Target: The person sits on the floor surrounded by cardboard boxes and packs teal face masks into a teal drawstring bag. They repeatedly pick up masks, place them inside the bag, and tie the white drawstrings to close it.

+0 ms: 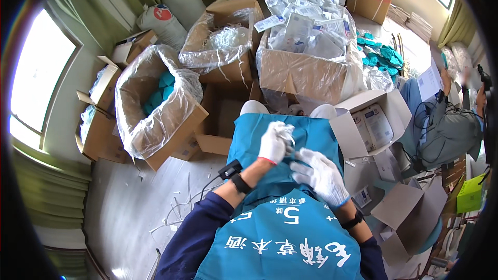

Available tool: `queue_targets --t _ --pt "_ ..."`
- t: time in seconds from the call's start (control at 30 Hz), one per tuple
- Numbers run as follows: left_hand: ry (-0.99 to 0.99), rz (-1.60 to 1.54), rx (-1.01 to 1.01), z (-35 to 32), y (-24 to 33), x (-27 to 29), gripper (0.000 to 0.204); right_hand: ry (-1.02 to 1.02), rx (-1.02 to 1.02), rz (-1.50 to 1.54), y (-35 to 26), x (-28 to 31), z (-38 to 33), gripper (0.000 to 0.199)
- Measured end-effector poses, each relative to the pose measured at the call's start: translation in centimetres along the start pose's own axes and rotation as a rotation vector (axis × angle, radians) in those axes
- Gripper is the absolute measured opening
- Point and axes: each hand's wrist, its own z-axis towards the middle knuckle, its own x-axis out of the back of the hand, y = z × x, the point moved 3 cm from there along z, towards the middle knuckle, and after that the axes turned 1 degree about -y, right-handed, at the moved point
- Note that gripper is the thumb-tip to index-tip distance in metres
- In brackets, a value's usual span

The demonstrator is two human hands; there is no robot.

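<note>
Tubing [286, 134], a small white coiled bundle of it, sits in the left hand [273, 143], which is closed around it just above the lap. Both hands wear white gloves. Right hand [320, 175] is just beside it, fingers loosely curled and resting on a blue cloth [311, 137] spread over the knees; can't tell if it's actually pinching anything. Each wrist has a black band, and a blue apron [282, 243] with white print covers the chest.

Just past the knees on the right there's a small open white box [363, 124] with flat packets inside. Left of the knees, a cardboard box lined with clear plastic [155, 106] has a few teal pieces at the bottom. Loose white strands lie on the pale floor [124, 207] nearby. Further back, one carton holds white tubing [225, 39] and a bigger one [306, 46] is heaped with clear sealed packets. Another person in grey [448, 129] sits off to the right.
</note>
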Motion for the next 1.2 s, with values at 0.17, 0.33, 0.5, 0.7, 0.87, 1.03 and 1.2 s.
queue_targets --t 0.17,0.33,0.5,0.7,0.87,1.03,1.2 --pt "-0.290 0.275 -0.121 0.3 1.5 5.7 0.014 0.272 0.049 -0.228 -0.6 6.9 -2.5 0.030" --pt "-0.569 0.904 -0.430 5.1 10.8 8.9 0.015 0.375 0.047 -0.142 0.4 8.6 -3.2 0.025" --pt "0.235 0.404 -0.171 20.3 28.6 16.6 0.037 0.418 0.029 -0.301 1.1 7.5 -2.8 0.023" --pt "0.674 1.366 -0.575 23.3 24.2 16.6 0.042 0.428 0.151 -0.076 1.8 9.2 -4.2 0.025" --pt "0.130 1.718 -0.602 10.4 -1.5 9.3 0.060 0.363 0.076 -0.091 1.1 9.7 -3.0 0.026" --pt "0.148 1.705 -0.459 11.1 -1.3 9.2 0.066 0.367 0.232 -0.456 -5.5 9.6 -2.2 0.024" --pt "0.167 1.683 -0.495 10.5 -1.6 9.2 0.063 0.836 0.698 -1.721 -18.5 15.5 0.8 0.023"
